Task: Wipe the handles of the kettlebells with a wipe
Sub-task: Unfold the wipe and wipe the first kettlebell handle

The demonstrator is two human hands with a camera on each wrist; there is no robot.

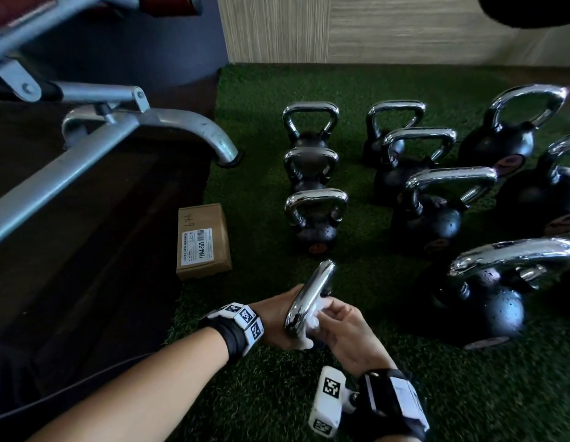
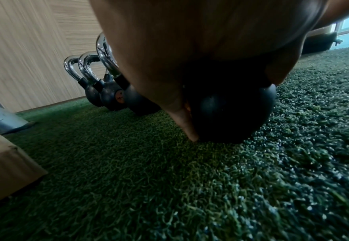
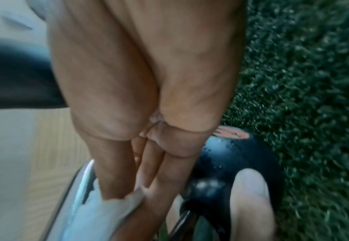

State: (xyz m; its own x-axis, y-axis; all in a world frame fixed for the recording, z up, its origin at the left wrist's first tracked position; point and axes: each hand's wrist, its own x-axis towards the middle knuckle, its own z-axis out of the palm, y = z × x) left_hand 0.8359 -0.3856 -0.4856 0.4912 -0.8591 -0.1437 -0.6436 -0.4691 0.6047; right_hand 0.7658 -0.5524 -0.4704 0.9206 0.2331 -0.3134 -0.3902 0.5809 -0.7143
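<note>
The right hand (image 1: 342, 330) is pinching the wipe (image 1: 310, 323) against the nearest handle (image 1: 304, 301); the left hand (image 1: 277, 320) is gripping its kettlebell (image 2: 231, 114). Kettlebells beyond (image 1: 315, 215) are probably awaiting wiping.

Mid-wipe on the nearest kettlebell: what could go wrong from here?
1. The kettlebell is tipped on the turf with the left hand steadying it; if that hold slips, it may roll or drop back.
2. The right hand presses the wipe against the chrome handle, so fingers inside the loop risk a pinch.
3. The wipe looks bunched, so parts of the handle may go unwiped.
</note>
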